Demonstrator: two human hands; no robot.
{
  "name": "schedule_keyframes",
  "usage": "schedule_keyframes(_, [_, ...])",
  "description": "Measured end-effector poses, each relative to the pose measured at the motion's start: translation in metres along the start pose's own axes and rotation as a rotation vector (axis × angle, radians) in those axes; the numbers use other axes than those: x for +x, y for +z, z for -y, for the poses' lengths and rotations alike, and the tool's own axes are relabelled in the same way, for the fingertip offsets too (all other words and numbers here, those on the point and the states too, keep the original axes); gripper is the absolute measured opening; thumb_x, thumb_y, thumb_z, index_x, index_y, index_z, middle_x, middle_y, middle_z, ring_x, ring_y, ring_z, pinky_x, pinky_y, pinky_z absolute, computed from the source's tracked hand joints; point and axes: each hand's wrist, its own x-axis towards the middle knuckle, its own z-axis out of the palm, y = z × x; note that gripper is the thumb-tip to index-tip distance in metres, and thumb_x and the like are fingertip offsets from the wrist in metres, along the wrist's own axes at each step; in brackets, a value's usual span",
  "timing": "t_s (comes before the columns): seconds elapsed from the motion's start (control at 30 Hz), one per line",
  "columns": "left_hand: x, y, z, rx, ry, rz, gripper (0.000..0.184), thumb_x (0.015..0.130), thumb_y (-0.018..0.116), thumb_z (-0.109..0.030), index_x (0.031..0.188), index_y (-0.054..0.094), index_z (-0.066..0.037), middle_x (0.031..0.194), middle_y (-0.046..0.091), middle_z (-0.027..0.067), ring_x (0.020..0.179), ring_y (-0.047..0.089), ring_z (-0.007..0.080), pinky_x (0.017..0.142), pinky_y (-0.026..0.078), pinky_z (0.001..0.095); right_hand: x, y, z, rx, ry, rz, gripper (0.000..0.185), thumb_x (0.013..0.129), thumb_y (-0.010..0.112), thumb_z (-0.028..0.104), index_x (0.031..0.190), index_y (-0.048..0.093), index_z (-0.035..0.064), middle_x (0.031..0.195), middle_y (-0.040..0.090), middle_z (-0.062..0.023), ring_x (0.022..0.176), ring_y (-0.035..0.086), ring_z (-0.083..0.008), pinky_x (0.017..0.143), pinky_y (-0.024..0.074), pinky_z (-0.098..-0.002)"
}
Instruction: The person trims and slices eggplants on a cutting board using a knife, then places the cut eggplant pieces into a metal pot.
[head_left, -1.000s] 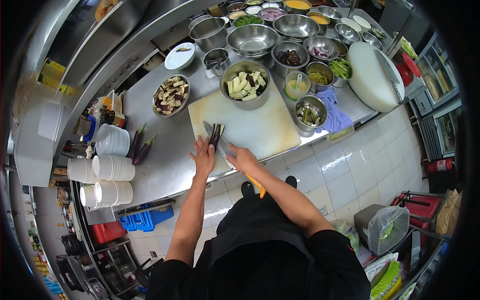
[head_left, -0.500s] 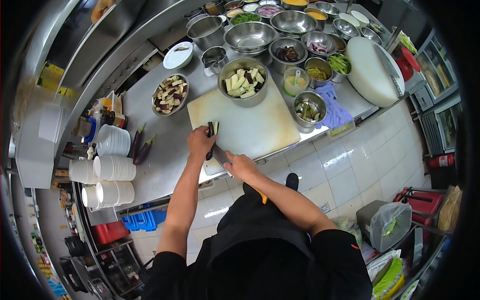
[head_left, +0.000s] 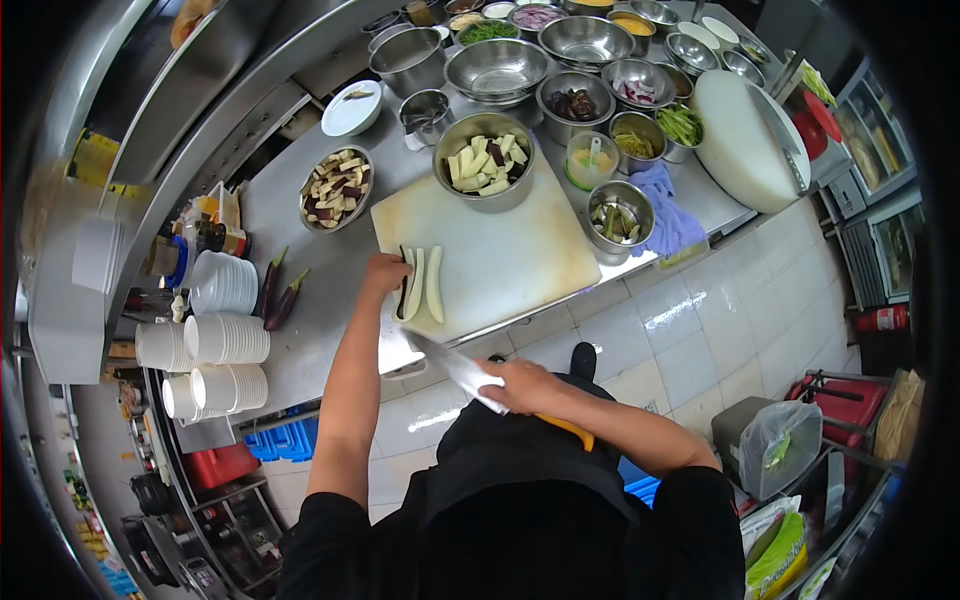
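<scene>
Long pale strips of cut eggplant (head_left: 433,285) lie side by side near the left edge of the white cutting board (head_left: 500,255). My left hand (head_left: 386,273) is closed at the outer side of these strips, its fingertips on a dark-skinned piece. In my right hand (head_left: 527,386) is a wide-bladed knife (head_left: 455,367) with a yellow handle, held off the board's near edge, its blade pointing toward the strips. A steel pot (head_left: 486,201) of eggplant chunks stands on the board's far side. Left of the board sits a steel bowl (head_left: 337,188) of more chunks.
Two whole eggplants (head_left: 288,298) lie by stacked white containers (head_left: 228,338) at the left. Steel bowls (head_left: 497,70) of ingredients crowd the table's back. A purple cloth (head_left: 660,215) and a round board (head_left: 745,140) with a cleaver are at the right.
My right hand has drawn the knife back toward my body, away from the eggplant. The eggplant has spread into separate strips on the board. My left hand has shifted slightly left.
</scene>
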Motion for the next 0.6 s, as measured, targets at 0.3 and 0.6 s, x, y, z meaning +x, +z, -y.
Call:
schedule_keyframes(0.3, [-0.024, 0.019, 0.036, 0.081, 0.353, -0.407, 0.030, 0.081, 0.066, -0.015, 0.106, 0.072, 0.001, 0.084, 0.072, 0.0157, 0.074, 0.068, 0.0287, 0.068, 0.053, 0.0388, -0.021, -0.038, -0.027, 0.085, 0.167, -0.230, 0.059, 0.093, 0.063, 0.038, 0.145, 0.049, 0.0129, 0.079, 0.070, -0.0216, 0.081, 0.068, -0.0385, 0.081, 0.0527, -0.0473])
schedule_keyframes(0.6, [-0.086, 0.122, -0.014, 0.517, 0.742, -0.372, 0.064, 0.084, 0.069, -0.018, 0.139, 0.047, 0.003, 0.137, 0.050, 0.0165, 0.127, 0.043, 0.0358, 0.104, 0.035, 0.0490, 0.013, -0.054, -0.055, -0.329, 0.226, -0.522, 0.086, 0.086, 0.069, 0.031, 0.157, 0.022, 0.0157, 0.091, 0.071, -0.0238, 0.086, 0.068, -0.0447, 0.083, 0.0526, -0.0513])
